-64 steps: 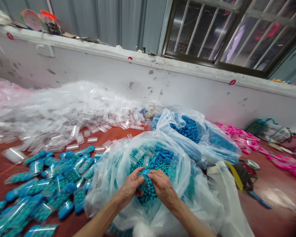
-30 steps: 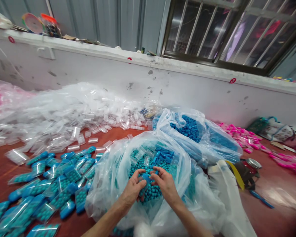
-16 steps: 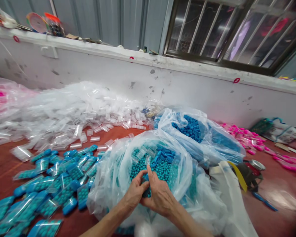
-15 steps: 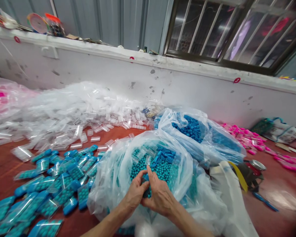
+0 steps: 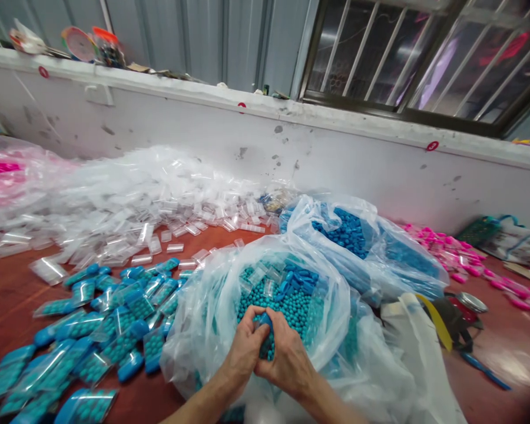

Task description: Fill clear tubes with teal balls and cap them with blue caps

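Blue-capped packet (image 5: pixel 265 321), partly hidden, is grasped between the fingers of the left hand (image 5: pixel 242 344) and right hand (image 5: pixel 288 353), above turquoise beads (image 5: pixel 295 309) in an open translucent bag (image 5: pixel 225 288). Blue caps (image 5: pixel 301 278) and clear sleeves (image 5: pixel 268 288) rest upon the beads. Bead-filled packets (image 5: pixel 120 323) lie on the red desk (image 5: pixel 9 291) to the left, before a heap of empty sleeves (image 5: pixel 128 194); behind, a second bag (image 5: pixel 406 265) holds more blue pieces (image 5: pixel 348 234).

The held piece (image 5: pixel 265 320) is blue, the loose pieces (image 5: pixel 302 278) are also blue, and the small balls (image 5: pixel 295 309) are turquoise. The table (image 5: pixel 9 300) is of red-brown colour. The wall (image 5: pixel 181 126) is white with grey spots, and the strap (image 5: pixel 438 323) is bright yellow.
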Tool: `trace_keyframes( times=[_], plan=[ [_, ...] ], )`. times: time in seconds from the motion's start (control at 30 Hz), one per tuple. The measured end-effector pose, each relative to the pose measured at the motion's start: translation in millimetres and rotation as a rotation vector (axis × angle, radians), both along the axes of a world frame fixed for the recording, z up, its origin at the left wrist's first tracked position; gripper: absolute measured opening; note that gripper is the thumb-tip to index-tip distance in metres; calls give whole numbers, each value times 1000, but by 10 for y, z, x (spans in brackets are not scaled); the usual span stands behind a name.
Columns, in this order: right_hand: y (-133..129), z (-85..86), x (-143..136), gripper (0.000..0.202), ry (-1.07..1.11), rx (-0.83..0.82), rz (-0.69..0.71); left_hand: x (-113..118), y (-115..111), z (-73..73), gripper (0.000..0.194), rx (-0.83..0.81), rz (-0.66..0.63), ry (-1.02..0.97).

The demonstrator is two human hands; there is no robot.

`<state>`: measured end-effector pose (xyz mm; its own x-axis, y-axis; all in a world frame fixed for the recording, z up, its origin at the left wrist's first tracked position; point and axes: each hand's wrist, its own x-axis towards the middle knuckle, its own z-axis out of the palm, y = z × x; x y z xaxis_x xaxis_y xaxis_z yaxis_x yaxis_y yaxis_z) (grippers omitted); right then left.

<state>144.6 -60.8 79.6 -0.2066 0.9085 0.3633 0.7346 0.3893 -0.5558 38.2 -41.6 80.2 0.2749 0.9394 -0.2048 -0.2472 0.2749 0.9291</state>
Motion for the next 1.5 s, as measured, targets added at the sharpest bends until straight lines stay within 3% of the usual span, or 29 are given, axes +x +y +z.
trace_keyframes(
  times=[0.2,0.33,0.43,0.57,0.67,0.73,0.77,0.83,0.9,0.97,1.03,1.17,1.23,1.37,1.43,1.5],
  plan=[
    [-47,-34,-59,64,3,-127,-8,36,10,-76,24,66,40,160],
    [-73,-3,-100,79,73,-289,103,-155,7,0,25,175,12,298],
    [56,13,10,84,84,-374,146,-612,76,121,39,199,68,445],
    [439,49,282,38,-110,-338,-28,-1473,287,260,49,335,396,880],
    [745,81,357,28,-321,-295,-132,-1777,354,323,51,418,676,1243],
    [910,81,307,31,-437,-286,-176,-1639,290,335,46,511,716,1191],
    [977,69,266,34,-487,-292,-191,-1476,232,329,42,554,658,1088],
    [1078,21,186,34,-572,-320,-202,-1043,105,289,33,588,393,870],
    [1139,-45,152,28,-626,-340,-200,-607,26,210,29,570,33,712],
    [1165,-100,180,27,-634,-332,-205,-313,35,100,31,568,-183,697],
    [1158,-119,251,32,-606,-310,-219,-216,118,-23,39,478,-179,836],
    [1015,-57,330,31,-509,-253,-208,-377,322,-218,52,318,63,1086],
    [885,-25,278,35,-392,-202,-145,-436,394,-255,51,315,109,989],
    [671,-23,92,43,-168,-202,93,-332,490,-274,46,107,-17,601],
    [682,-13,50,37,-193,-267,267,-247,512,-302,34,-16,-54,512],
    [793,27,54,27,-284,-278,336,-197,515,-349,26,-99,-34,497]
  ],
)
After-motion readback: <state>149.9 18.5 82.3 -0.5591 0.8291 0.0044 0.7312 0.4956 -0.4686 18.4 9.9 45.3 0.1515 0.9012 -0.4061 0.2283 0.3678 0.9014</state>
